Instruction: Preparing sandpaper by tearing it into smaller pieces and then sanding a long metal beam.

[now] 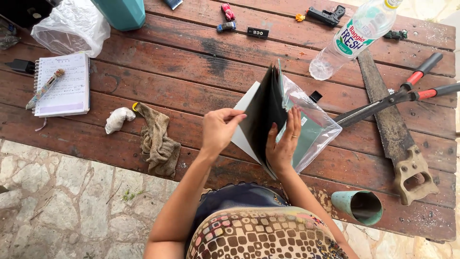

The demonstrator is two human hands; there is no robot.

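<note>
Between my hands, left hand pinches one dark sheet stack; right hand grips one clear bag.

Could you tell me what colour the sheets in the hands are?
Black sheets, seen in the head view.

On the counter I saw a notebook with a pen on it, a rag, a bottle, a saw crossed by shears, and a cup at the near edge.
</note>
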